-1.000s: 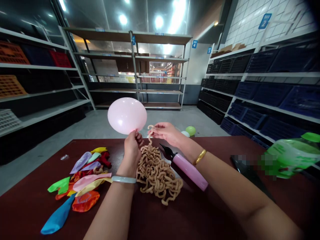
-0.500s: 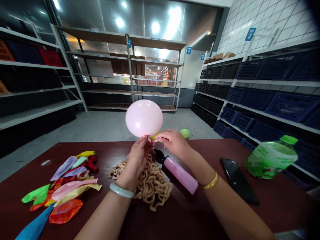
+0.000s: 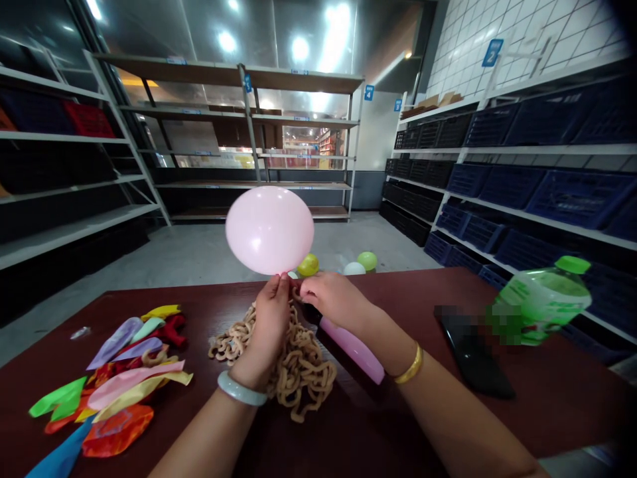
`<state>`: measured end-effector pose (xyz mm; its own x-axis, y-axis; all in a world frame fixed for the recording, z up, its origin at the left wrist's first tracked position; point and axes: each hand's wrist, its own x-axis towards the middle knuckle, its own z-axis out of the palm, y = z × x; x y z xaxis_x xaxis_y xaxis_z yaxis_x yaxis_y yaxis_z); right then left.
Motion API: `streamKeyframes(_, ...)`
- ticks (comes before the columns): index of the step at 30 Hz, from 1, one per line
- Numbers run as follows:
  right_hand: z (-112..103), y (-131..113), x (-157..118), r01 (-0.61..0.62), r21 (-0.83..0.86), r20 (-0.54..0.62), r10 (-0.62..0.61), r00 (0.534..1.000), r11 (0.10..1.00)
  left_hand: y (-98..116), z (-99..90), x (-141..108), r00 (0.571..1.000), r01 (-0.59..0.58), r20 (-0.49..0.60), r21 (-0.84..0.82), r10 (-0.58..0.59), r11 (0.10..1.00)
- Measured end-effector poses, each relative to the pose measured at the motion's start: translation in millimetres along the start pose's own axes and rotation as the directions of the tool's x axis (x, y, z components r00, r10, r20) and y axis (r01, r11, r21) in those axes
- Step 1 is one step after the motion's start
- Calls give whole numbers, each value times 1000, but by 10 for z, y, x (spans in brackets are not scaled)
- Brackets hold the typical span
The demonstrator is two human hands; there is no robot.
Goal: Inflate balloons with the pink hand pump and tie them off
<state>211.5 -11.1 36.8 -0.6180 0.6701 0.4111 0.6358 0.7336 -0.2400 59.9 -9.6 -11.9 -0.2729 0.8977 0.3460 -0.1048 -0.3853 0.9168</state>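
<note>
Shifting: right hand (image 3: 328,295), level with the pink balloon (image 3: 269,230)'s base half a second ago, now sits lower, over the hand pump (image 3: 355,346); handling seems centred on the neck.
Left hand (image 3: 273,312): fingertips pinched together on the neck.
Right fingers: curled; cannot tell how tightly, or around what.
Balloon: round, glossy, taut, neck down, above the desk (image 3: 348,438)'s far edge, near its middle.

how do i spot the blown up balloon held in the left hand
Find the dark red table; near its far edge is the left hand. The pink balloon is directly above that hand. Unlike the flat balloons on the table, it is blown up, and it looks far bigger than the yellow balloon and green balloon beyond.
</note>
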Motion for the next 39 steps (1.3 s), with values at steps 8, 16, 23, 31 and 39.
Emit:
streamKeyframes(8,-3,-98,18,45,-26,38,-44,998,999,27,53,-67,999,-21,29,66,19,998)
streamKeyframes(16,64,-70,-4,-45,-158,-96,30,995,986,-71,48,2,997,-17,83,128,6,992)
streamKeyframes(23,51,107,17,-40,3,-119,40,992,999,-54,81,-38,961,234,162,-30,-226,972)
streamKeyframes(31,-56,160,10,-106,-45,-189,96,977,993,182,70,-76,842,481,304,-50,-445,875)
streamKeyframes(39,-157,185,-6,-111,19,-239,112,964,994,34,14,1,935,217,239,201,-263,955)
